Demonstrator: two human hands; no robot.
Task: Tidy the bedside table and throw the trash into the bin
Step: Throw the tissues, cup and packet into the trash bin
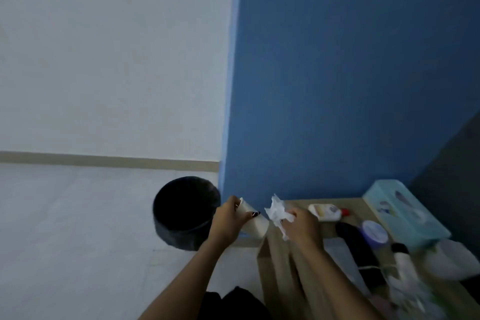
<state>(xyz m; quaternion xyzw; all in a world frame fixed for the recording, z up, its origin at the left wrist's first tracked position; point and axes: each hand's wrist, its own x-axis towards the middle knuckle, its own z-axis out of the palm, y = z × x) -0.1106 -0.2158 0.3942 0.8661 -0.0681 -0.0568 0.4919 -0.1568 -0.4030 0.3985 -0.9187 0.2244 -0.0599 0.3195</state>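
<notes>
Nearest, lower right of the bedside table (280, 262): I log blurred, hard-to-read items, among them a white bottle (402, 260) and a dark object (359, 252) partly behind my arm. Left hand (228, 218) wrapped round a tilted paper cup (255, 223), held off the table's left edge. Right hand (301, 223) closed on crumpled tissue (279, 212). Beyond: lotion tube (327, 212), round tin (374, 231), tissue box (405, 212). Black bin (185, 212) on the floor, left, against the blue wall (337, 73).
</notes>
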